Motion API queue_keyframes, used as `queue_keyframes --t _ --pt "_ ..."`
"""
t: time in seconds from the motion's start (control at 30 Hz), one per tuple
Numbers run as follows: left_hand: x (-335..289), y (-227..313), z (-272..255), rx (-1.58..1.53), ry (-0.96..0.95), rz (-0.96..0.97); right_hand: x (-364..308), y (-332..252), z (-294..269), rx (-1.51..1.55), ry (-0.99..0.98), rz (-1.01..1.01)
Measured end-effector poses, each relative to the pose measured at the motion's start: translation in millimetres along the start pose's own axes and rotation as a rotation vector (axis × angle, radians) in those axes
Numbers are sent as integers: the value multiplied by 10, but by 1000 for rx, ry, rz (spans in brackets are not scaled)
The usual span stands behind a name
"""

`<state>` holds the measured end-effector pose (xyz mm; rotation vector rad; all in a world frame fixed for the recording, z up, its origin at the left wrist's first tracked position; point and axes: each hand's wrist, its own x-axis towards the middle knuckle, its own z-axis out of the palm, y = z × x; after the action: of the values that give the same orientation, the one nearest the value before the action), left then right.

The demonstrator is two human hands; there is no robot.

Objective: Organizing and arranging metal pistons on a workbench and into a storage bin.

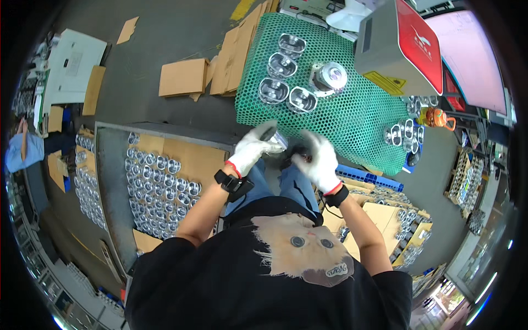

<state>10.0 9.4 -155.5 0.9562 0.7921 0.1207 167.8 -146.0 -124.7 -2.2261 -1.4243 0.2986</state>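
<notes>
My left hand (252,147), in a white glove, is closed round a shiny metal piston (279,139), held over the gap between my legs and the green perforated mat (352,126). Facing it is my right hand (320,160), also gloved, with thumb and fingers apart and no part visible in it. Several pistons (274,91) stand in a loose group on the mat's left part. Beside them a round metal piece (331,76) sits on a small fixture, close to a grey and red box-shaped machine (400,49).
At my left is a grey-walled bin (115,192) with rows of pistons on cardboard. More pistons (407,220) lie in a cardboard-lined crate at my right. Others stand by an orange object (437,118) at the mat's right end. Cardboard (184,77) lies left of the mat. A person (25,151) is far left.
</notes>
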Motion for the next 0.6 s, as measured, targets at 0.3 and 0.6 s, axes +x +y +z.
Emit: queue_keyframes --t 0.3,0.6 --pt "279 -405 -85 -620 -496 -473 274 99 246 44 10 176" --pt "403 -267 -39 -735 12 -310 494 -82 532 -151 68 163"
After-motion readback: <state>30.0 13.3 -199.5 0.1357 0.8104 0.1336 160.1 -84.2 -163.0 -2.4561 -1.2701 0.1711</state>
